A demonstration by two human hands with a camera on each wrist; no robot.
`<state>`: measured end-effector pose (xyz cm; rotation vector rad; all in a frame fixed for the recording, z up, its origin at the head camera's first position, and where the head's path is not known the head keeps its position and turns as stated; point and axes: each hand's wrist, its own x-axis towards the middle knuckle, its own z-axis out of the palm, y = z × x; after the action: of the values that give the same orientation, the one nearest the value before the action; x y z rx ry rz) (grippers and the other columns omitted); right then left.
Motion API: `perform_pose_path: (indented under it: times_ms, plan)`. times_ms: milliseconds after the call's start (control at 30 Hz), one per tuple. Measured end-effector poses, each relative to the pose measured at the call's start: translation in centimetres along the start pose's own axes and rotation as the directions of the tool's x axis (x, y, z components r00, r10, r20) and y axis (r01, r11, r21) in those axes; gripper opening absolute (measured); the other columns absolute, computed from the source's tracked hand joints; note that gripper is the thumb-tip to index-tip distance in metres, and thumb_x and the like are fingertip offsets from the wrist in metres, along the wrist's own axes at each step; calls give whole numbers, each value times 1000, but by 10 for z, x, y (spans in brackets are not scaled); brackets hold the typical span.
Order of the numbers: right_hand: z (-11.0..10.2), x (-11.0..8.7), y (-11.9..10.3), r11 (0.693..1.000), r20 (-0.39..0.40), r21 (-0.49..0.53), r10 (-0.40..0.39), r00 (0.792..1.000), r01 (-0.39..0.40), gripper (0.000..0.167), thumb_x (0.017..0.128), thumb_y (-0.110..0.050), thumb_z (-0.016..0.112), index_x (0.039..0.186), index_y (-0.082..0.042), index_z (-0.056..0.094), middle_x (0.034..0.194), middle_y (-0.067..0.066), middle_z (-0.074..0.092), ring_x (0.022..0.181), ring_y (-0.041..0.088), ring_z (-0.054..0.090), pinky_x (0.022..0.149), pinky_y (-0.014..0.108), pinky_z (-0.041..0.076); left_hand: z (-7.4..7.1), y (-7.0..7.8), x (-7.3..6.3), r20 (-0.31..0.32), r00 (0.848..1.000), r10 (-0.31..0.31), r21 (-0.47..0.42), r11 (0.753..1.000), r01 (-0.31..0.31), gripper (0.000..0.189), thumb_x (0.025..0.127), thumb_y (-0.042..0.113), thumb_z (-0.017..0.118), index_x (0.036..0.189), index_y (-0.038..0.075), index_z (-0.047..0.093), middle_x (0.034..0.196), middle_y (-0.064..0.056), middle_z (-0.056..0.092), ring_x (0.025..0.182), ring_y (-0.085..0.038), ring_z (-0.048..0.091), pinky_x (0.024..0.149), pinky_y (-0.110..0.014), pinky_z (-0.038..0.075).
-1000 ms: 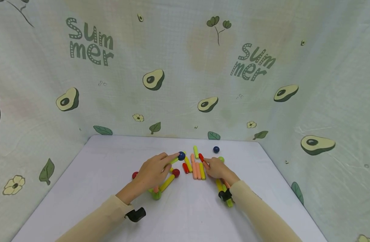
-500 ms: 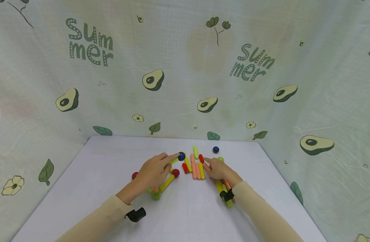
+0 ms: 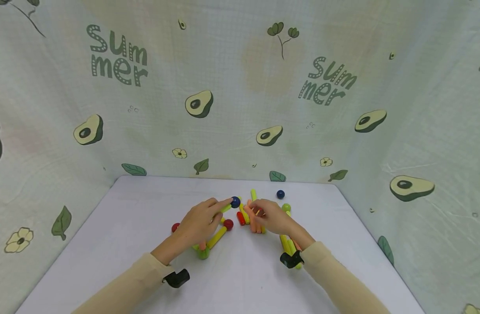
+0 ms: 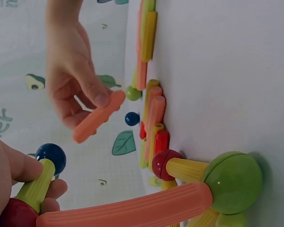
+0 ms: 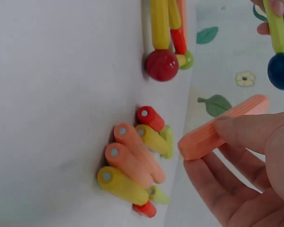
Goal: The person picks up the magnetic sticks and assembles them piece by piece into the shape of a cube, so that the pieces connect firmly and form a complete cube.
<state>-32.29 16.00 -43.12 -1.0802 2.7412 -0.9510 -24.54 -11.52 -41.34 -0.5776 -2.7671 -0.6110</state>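
My left hand (image 3: 200,220) pinches a light green rod (image 4: 37,187) with a dark blue ball (image 4: 51,158) on its far end and a red ball on its near end. From that red ball a curved salmon rod (image 4: 128,205) runs to a green ball (image 4: 233,182), part of a stick-and-ball structure on the table. Another red ball (image 5: 162,65) with a yellow rod belongs to it. Between thumb and fingers, my right hand (image 3: 274,216) holds a short salmon rod (image 5: 201,139), raised over several loose rods and tilted, its free end toward the blue ball.
Loose yellow (image 5: 123,185), salmon and red (image 5: 151,118) rods lie mid-table. Further right are a loose blue ball (image 3: 280,194), a green ball (image 3: 286,207) and more rods (image 3: 285,245) beside my right forearm. A patterned cloth wall (image 3: 224,148) stands behind the table.
My right hand has moved left and lifted the salmon rod over the loose rods, covering some of them in the head view. My left hand has stayed in place.
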Motion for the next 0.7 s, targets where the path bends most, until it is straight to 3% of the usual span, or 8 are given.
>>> perform_pose_path:
  times_ms: [200, 467, 700]
  plan:
    - [17, 9, -8, 992, -35, 113, -50, 998, 54, 30, 102, -6, 71, 131, -11, 65, 117, 2, 72, 105, 19, 70, 93, 33, 60, -1, 0, 0, 8, 1000, -12, -39, 999, 12, 48, 107, 19, 63, 154, 32, 58, 104, 6, 59, 71, -9, 49, 56, -22, 46]
    - [30, 19, -13, 984, -63, 175, -13, 998, 24, 30, 101, -7, 72, 131, -8, 65, 124, 9, 71, 110, 27, 72, 94, 39, 61, -2, 0, 1, -10, 1000, -17, -45, 999, 17, 48, 107, 16, 64, 152, 30, 60, 100, 6, 58, 64, -9, 47, 54, -23, 45]
    - [47, 32, -8, 978, -112, 206, -17, 994, 40, 22, 99, -8, 76, 117, -10, 64, 109, 5, 75, 101, 21, 75, 92, 36, 62, -2, -1, 1, 14, 1000, -22, -79, 997, 24, 48, 108, 17, 61, 153, 33, 59, 97, 7, 55, 59, -7, 48, 50, -23, 45]
